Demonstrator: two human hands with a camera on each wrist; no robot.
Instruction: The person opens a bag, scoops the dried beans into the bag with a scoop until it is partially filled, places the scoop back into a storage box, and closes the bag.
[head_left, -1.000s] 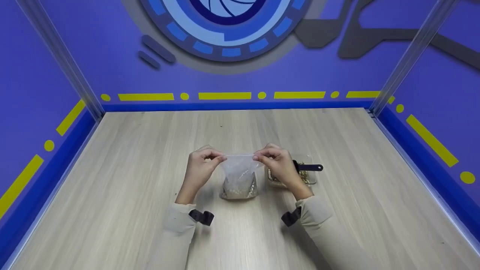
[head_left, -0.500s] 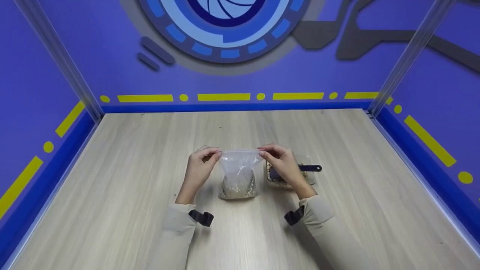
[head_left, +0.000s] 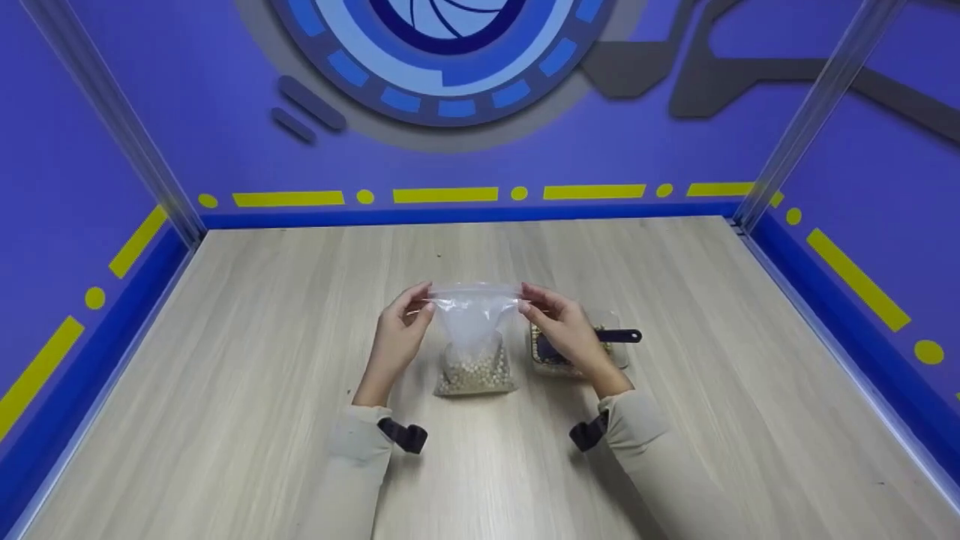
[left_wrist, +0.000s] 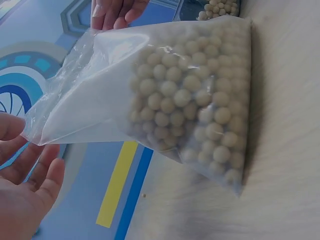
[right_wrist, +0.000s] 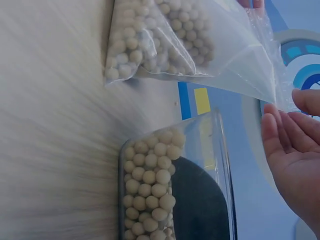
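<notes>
A clear plastic bag (head_left: 474,371) stands on the table, its lower half filled with small round beige balls. At its upper left corner, my left hand (head_left: 397,334) pinches the plastic between thumb and fingers. My right hand (head_left: 562,330) pinches the opposite top corner, so the bag's upper edge is stretched between both hands. In the left wrist view the balls (left_wrist: 185,97) show through the plastic, and the left hand's other fingers (left_wrist: 47,170) are spread loosely. In the right wrist view, the right thumb and fingertips meet at the bag's corner. Whether the bag's mouth is sealed I cannot tell.
Right of the bag stands a clear container (right_wrist: 227,165) of similar balls (right_wrist: 147,195), partly hidden by my right hand in the head view. A black scoop (head_left: 621,336) lies in it, handle pointing right. Blue wall panels (head_left: 480,169) border the table (head_left: 262,360).
Both hands have shifted slightly up and apart, the right one outward first. The bag's top edge now looks wider and higher, and the balls inside show more clearly.
</notes>
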